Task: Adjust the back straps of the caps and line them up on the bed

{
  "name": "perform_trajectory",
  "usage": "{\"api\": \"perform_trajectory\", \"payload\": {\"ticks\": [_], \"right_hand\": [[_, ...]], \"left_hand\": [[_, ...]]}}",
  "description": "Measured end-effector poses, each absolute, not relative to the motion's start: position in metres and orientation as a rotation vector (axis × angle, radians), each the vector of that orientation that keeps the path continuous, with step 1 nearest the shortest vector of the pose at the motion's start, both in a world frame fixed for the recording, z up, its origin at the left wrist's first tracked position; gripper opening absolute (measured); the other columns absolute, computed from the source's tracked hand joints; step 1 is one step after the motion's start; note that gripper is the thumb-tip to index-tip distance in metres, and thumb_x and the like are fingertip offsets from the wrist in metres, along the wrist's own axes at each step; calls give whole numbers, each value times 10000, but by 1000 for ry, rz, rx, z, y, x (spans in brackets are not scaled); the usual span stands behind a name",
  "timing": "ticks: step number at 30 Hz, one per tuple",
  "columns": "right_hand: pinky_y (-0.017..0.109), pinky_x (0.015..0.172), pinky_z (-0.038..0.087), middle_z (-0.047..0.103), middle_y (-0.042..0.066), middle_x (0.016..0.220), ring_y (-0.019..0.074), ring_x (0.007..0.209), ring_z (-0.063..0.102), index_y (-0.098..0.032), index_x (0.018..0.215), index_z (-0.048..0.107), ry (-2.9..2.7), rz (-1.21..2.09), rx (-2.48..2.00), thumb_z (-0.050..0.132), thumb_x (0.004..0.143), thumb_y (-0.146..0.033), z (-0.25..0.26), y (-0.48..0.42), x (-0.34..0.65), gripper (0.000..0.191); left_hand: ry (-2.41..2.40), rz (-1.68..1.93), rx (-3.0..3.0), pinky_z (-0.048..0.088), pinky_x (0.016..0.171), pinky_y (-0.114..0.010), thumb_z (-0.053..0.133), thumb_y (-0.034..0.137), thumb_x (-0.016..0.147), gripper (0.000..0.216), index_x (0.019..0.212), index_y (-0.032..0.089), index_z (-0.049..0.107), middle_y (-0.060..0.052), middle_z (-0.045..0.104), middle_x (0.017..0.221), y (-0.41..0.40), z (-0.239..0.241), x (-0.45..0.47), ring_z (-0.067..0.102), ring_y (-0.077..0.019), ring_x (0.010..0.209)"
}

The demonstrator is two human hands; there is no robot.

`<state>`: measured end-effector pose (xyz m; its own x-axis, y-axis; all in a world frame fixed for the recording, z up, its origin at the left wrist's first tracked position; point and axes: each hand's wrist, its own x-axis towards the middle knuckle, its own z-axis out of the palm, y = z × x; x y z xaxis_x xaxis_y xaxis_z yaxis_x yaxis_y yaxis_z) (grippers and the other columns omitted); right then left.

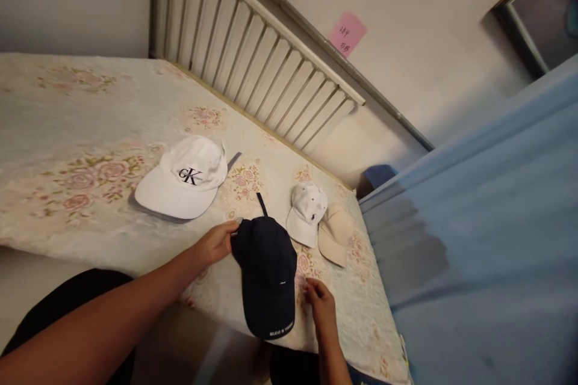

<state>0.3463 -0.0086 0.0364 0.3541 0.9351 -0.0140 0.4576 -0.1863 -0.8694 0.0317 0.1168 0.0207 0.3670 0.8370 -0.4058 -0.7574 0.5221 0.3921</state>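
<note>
My left hand (220, 242) grips the back edge of a dark navy baseball cap (266, 264), its thumb on top. The cap's brim points down toward me, with small white lettering along its edge, and its strap sticks out at the far side. Just right of the brim, apart from it, is my right hand (320, 301), with fingers curled and thumb near the fingertips; I see nothing clear between them. A white cap (192, 174) with a black CK logo lies to the left. Farther right, a smaller white cap (307, 210) rests beside a beige cap (336, 231).
The caps are over a table with a floral cloth (103, 114). A white radiator (253, 48) stands along the far edge, and a pink note (347, 33) is on the wall. A blue curtain (478, 228) hangs at the right. A dark blue item (379, 175) sits at the far corner.
</note>
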Motion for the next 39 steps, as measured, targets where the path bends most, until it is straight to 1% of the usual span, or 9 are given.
{"api": "perform_trajectory", "payload": {"ticks": [5,10,15,17,20,23,28,32,39], "right_hand": [[302,579,487,676,52,708,177,605,609,-177,792,662,-1286,755,-1797,586,693,-483,67,65,322,330],[277,623,475,661,24,720,155,641,605,-173,828,650,-1489,763,-1846,552,690,-343,86,144,287,240],[244,617,416,620,-17,621,126,612,546,-177,650,639,-1774,741,-1975,601,642,-210,86,198,256,51],[245,605,394,599,-20,568,125,590,526,-177,575,619,-1855,729,-2060,658,599,-185,79,209,247,47],[249,576,374,576,-22,507,130,557,516,-182,535,616,-1938,753,-2171,729,539,-168,69,215,239,114],[255,566,369,563,-17,466,139,546,525,-180,507,621,-1988,814,-2224,736,533,-144,63,215,234,123],[275,566,377,505,-19,375,151,507,522,-164,442,604,-1972,943,-2250,733,523,-118,64,203,228,159],[258,563,369,514,-43,417,127,516,497,-164,515,613,-1870,953,-2185,715,545,-141,68,187,228,109],[211,508,320,495,-69,495,82,494,428,-165,599,578,-1645,1007,-1948,622,604,-181,94,170,244,47]], "left_hand": [[637,1040,128,503,610,-281,587,23,777,136,762,157,606,-16,674,658,118,24,39,631,-174,584],[667,1013,172,478,584,-269,600,11,737,132,707,139,601,-20,670,634,114,32,41,621,-170,568],[714,998,173,452,540,-250,612,23,716,143,681,154,567,20,623,574,108,39,40,584,-146,527],[713,996,178,439,531,-248,624,42,719,124,692,152,572,18,623,584,108,41,40,577,-143,522],[716,988,189,411,515,-244,626,38,716,145,668,156,557,25,600,563,109,43,39,560,-137,507],[703,977,196,394,514,-246,627,46,729,157,653,164,557,27,590,547,110,43,39,556,-139,510],[651,962,273,411,555,-265,617,82,782,103,720,164,629,-29,674,660,109,40,40,609,-173,592],[636,949,335,432,577,-259,629,61,755,97,750,156,650,-39,692,712,108,40,41,622,-179,631],[589,944,341,376,512,-223,659,59,725,94,686,131,613,4,620,591,108,42,37,559,-131,508]]}}
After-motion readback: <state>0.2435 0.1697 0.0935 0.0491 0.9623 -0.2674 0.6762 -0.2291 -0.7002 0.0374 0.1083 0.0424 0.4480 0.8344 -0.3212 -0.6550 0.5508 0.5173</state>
